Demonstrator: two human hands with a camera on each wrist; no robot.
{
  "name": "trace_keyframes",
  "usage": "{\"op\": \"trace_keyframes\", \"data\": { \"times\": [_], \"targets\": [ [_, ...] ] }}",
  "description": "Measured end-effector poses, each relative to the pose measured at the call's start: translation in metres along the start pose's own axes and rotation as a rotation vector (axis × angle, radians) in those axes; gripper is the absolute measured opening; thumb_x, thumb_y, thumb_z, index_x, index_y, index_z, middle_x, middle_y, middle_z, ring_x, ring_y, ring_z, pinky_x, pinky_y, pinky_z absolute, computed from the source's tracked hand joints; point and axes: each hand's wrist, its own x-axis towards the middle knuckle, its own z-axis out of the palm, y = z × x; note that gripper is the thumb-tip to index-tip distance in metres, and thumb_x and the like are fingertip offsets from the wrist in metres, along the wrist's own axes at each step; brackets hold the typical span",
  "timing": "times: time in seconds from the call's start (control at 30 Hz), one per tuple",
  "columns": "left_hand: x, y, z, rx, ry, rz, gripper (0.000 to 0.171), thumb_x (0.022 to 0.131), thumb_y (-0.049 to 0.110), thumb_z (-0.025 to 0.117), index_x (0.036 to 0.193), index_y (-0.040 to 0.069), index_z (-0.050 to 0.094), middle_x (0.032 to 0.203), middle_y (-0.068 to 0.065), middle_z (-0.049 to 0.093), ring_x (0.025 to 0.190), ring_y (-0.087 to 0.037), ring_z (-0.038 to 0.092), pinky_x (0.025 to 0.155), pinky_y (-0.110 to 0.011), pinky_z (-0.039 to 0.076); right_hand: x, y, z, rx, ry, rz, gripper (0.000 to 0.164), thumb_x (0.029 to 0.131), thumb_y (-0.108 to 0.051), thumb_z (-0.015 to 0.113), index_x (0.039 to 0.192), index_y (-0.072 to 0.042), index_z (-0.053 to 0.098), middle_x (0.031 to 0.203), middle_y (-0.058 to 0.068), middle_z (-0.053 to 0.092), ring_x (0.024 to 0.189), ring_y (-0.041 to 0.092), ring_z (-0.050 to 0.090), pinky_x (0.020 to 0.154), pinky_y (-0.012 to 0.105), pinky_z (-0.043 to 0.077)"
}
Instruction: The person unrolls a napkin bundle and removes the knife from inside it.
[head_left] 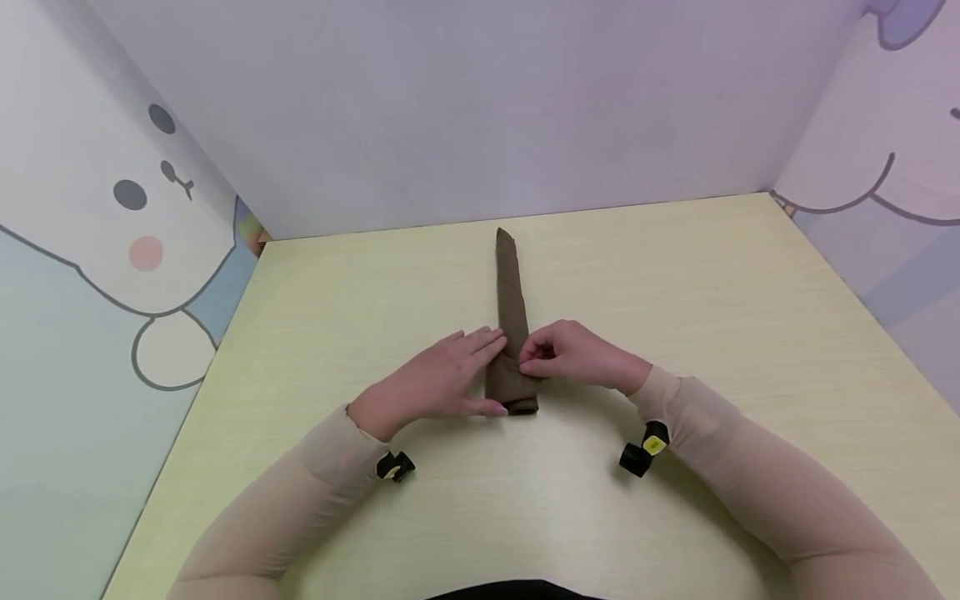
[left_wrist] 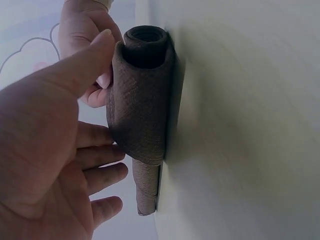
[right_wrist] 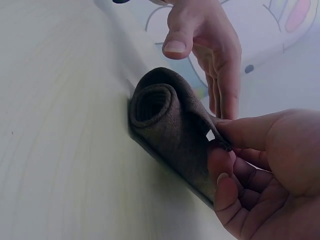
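Observation:
A brown cloth (head_left: 510,292), rolled into a long narrow tube, lies lengthwise on the table. Its near end shows spiral layers in the right wrist view, where a loose flap stands up from the roll (right_wrist: 172,132). My right hand (head_left: 581,357) pinches the edge of that flap between thumb and fingertips, on the roll's right side. On the other side my left hand (head_left: 442,375) has its fingers extended, the fingertips at the cloth's left edge and the thumb by its near end. In the left wrist view the cloth (left_wrist: 140,105) tapers toward its far end.
The pale wooden table (head_left: 360,300) runs back to a plain light wall (head_left: 480,108). Side walls with cartoon drawings (head_left: 150,217) flank it. Small black devices (head_left: 637,458) are strapped at both wrists, over beige sleeves (head_left: 750,467).

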Motion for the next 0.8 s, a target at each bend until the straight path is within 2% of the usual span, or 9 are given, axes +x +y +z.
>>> {"op": "trace_keyframes", "data": {
  "times": [0.3, 0.53, 0.8],
  "targets": [
    [-0.004, -0.002, 0.007, 0.024, 0.014, 0.024, 0.085, 0.088, 0.06, 0.058, 0.146, -0.001, 0.039, 0.149, -0.015, 0.039, 0.138, -0.025, 0.035, 0.107, -0.047, 0.033, 0.007, -0.005, 0.008, -0.105, 0.017, -0.044, 0.006, 0.089, -0.02, 0.071, 0.085, -0.015, 0.073, 0.077, -0.008, 0.066, 0.07, 0.01, 0.057, 0.065, 0.026, 0.049],
    [-0.008, -0.004, 0.011, 0.008, -0.008, 0.002, 0.084, 0.089, 0.058, 0.059, 0.146, 0.0, 0.038, 0.149, -0.015, 0.039, 0.138, -0.026, 0.035, 0.108, -0.047, 0.032, 0.007, -0.008, 0.005, -0.126, 0.086, -0.005, 0.008, 0.091, -0.021, 0.068, 0.092, -0.016, 0.074, 0.08, -0.008, 0.067, 0.065, 0.011, 0.054, 0.058, 0.028, 0.046],
    [-0.012, -0.007, 0.013, -0.013, -0.043, -0.024, 0.084, 0.088, 0.058, 0.06, 0.146, 0.001, 0.039, 0.148, -0.015, 0.041, 0.138, -0.028, 0.035, 0.108, -0.047, 0.031, 0.011, -0.008, 0.01, -0.241, 0.152, -0.044, 0.02, 0.089, -0.022, 0.07, 0.106, -0.01, 0.069, 0.098, -0.001, 0.063, 0.088, 0.015, 0.057, 0.076, 0.03, 0.048]
  ]
}}
